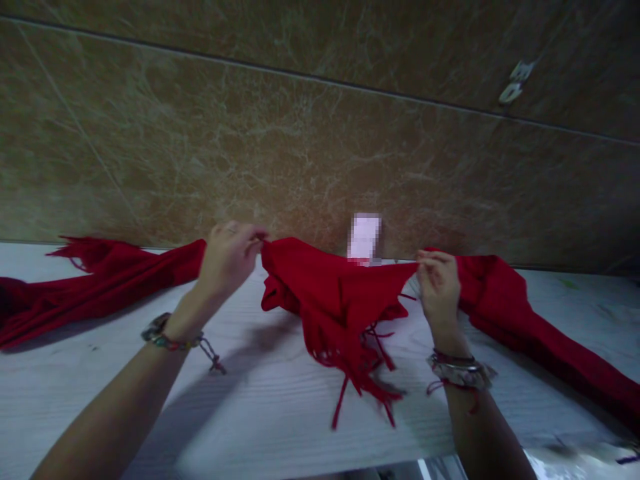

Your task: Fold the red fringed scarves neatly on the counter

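A red fringed scarf [345,287] hangs between my hands over the pale wood-grain surface, its top edge stretched and its tassels drooping toward me. My left hand [227,260] pinches the scarf's left top corner. At the right corner, my right hand [440,283] has its fingertips closed on the edge. More red cloth [125,280] with a fringed end lies left of my left hand. Another length of red cloth [515,307] runs from behind my right hand to the right edge. Whether these lengths join the held piece, I cannot tell.
The pale surface [240,413] ends against a brown marbled tile wall [250,153]. A pixelated pinkish-white rectangle [365,237] stands at the wall, behind the scarf. Small pale fittings [516,83] sit on the wall at upper right. Shiny clear material [575,463] shows at bottom right.
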A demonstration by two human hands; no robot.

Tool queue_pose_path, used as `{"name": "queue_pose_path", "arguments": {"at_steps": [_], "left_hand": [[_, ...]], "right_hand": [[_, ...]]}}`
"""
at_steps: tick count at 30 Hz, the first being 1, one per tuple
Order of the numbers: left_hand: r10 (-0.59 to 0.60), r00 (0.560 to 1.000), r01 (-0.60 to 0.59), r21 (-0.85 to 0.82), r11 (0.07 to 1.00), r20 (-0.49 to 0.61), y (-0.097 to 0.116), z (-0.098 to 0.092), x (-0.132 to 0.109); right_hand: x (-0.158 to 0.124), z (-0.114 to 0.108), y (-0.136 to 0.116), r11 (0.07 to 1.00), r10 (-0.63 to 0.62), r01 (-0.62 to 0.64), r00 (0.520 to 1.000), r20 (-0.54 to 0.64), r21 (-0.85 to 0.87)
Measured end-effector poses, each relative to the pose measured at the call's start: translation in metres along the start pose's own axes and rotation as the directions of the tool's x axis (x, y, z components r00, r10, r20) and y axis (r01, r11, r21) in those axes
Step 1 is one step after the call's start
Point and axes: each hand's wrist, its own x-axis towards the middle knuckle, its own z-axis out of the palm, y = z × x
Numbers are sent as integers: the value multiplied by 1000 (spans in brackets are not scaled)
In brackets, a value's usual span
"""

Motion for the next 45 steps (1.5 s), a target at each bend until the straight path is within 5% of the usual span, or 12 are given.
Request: {"name": "queue_pose_path", "arguments": {"at_steps": [3, 5, 8, 14, 16, 21, 24, 28, 32, 38, 41, 45], "left_hand": [[-217, 971, 212, -59, 976, -97, -26, -17, 6], [-197, 972, 206, -60, 977, 131, -35, -13, 4], [-101, 859, 65, 90, 994, 502, -34, 10, -3], [176, 866, -160, -73, 984, 469, 1, 28, -11], [331, 804, -244, -233, 941, 494, 15, 27, -14], [384, 599, -300, -248, 921, 703, 45, 33, -34], [270, 566, -314, -99, 944, 779, 59, 31, -45], [38, 572, -268, 142, 953, 820, 76, 21, -55], [39, 634, -269, 172, 948, 773, 87, 27, -62], [30, 800, -192, 210, 959, 599, 67, 16, -35], [-90, 923, -4, 243, 970, 374, 45, 4, -16], [-137, 946, 53, 277, 959, 293, 25, 19, -13]], "right_hand": [[6, -12, 18, 994, 99, -109, 959, -265, -23], [4, -11, 31, 986, 107, -122, 986, -126, -118], [-6, -1, 43, 958, 139, -52, 945, 295, -282], [-11, 10, 19, 962, 16, 96, 915, 404, -255], [-10, 10, 1, 983, -69, 149, 841, 537, -106], [-23, 18, -30, 982, -146, 178, 464, 874, 70], [-33, 25, -36, 972, -123, 233, 384, 915, 32], [-36, 28, -34, 965, -113, 263, 463, 879, -14], [-30, 28, -26, 976, -119, 218, 591, 798, -16], [-17, 24, -10, 998, 10, 10, 939, 343, -57], [-17, 26, -2, 992, 64, -40, 977, 205, -120], [-24, 32, -8, 975, -32, 97, 951, 306, -199]]}}
